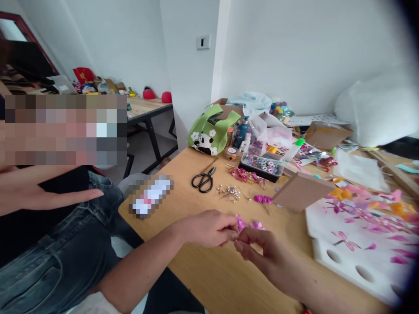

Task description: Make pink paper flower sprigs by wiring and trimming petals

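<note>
My left hand (212,227) and my right hand (263,248) meet fingertip to fingertip over the wooden table, both pinched. Whatever is between the fingertips is too small or hidden to make out. Just behind them show a pink flower (240,222) and a second pink flower (257,225); I cannot tell whether the first is held or lies on the table. Farther back lie a magenta bundle (262,199), a cluster of pearl-tipped wire stems (231,192), black-handled scissors (203,179) and a sprig of dark pink flowers (246,175).
At the right, a white foam block (327,235) with holes carries pink and orange petals. A cardboard piece (303,192) stands beside it. A black bead tray (262,165) and green panda bag (209,131) sit at the back. Another person's hand (65,198) is at the left.
</note>
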Tool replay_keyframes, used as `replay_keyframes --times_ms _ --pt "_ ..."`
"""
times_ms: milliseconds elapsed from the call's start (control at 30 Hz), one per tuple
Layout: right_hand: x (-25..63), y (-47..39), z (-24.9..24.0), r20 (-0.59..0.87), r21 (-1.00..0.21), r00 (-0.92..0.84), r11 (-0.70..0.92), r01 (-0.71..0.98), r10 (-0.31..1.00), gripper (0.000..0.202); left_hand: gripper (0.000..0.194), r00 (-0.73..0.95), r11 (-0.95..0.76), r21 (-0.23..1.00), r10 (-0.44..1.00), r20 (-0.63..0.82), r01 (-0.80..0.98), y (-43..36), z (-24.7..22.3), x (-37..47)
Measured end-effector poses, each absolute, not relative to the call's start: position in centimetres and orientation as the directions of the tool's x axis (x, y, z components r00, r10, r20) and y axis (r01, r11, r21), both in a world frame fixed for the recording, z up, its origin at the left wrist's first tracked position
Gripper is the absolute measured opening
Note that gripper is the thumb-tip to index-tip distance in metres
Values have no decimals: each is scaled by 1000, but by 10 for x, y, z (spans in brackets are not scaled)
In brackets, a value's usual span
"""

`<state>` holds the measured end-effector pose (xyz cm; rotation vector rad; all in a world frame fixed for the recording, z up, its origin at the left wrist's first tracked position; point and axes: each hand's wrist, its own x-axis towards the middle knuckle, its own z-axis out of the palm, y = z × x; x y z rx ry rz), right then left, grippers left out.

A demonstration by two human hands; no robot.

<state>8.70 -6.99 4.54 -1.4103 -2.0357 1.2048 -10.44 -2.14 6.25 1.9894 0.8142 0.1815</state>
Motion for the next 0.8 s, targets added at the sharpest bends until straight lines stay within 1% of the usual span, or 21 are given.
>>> replay_keyframes --times_ms 67,167,233,267,333,367,433,500,600,633,700,800 --pt "81 -81 39 -182 -835 -415 83 544 892 28 14 765 -341 815 618 -182 469 -32 60 -110" --pt "77 -99 32 -239 -837 -410 27 546 880 24 15 791 -407 818 605 -93 407 -45 55 -117" --pt "76 -112 29 -274 -857 -405 -30 515 873 24 16 806 -380 851 586 -81 362 -52 51 -120" --pt "76 -118 28 -287 -877 -387 -78 474 876 26 16 803 -322 881 587 -101 347 -56 48 -120" --pt "74 -128 27 -295 -921 -316 -181 344 901 31 17 773 -140 943 614 -157 303 -63 40 -116" --pt "73 -132 26 -289 -939 -267 -218 267 919 34 20 750 -39 967 639 -170 253 -67 34 -113" --pt "70 -141 22 -270 -960 -154 -254 116 951 37 27 693 141 987 703 -158 81 -75 21 -103" --pt "66 -148 16 -252 -966 -67 -255 -46 965 36 32 615 295 943 776 -142 -154 -86 7 -91" --pt "60 -158 4 -234 -934 -19 -230 -273 972 32 34 563 415 841 810 -166 -349 -103 -9 -76" --pt "58 -161 1 -235 -915 -18 -227 -334 972 30 32 579 475 784 794 -185 -400 -107 -13 -72" --pt "56 -165 -4 -254 -860 -14 -232 -455 967 27 28 614 573 685 755 -228 -450 -114 -17 -65" --pt "57 -169 -6 -300 -754 -35 -259 -604 953 26 24 632 653 579 722 -281 -488 -119 -21 -59"
